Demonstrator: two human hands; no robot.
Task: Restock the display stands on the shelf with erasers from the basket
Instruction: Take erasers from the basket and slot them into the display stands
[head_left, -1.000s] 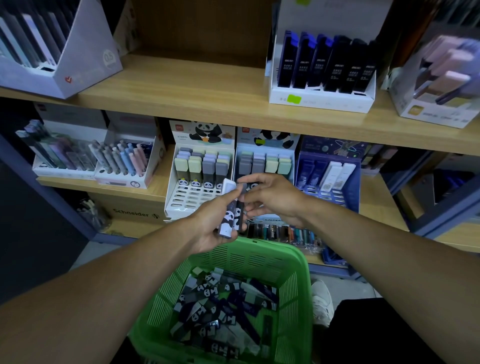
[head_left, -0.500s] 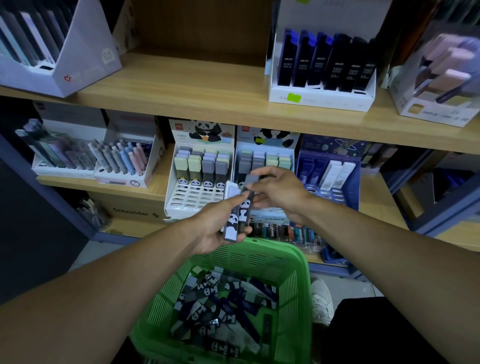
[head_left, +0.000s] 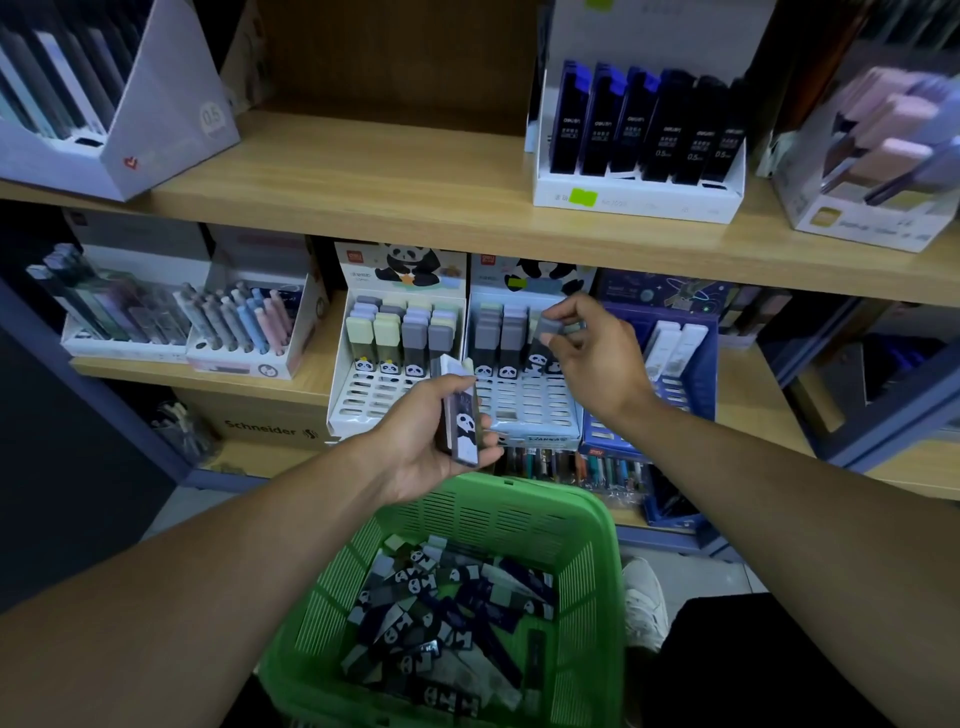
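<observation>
While the left hand (head_left: 431, 431) grips erasers (head_left: 460, 415), the right hand (head_left: 597, 358) seemingly slots one (head_left: 543, 345).

Light wooden shelves (head_left: 363, 197) span a dark blue metal frame (head_left: 878, 431). Below the shelves lies pale tiled floor (head_left: 171, 512) (dim, bluish light); the left side sits in shadow.

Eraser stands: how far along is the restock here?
Partly done. Both panda display stands hold back rows, front slots empty. The right hand is setting one eraser into the right stand; the left hand holds spare erasers. The basket holds many more.
</observation>
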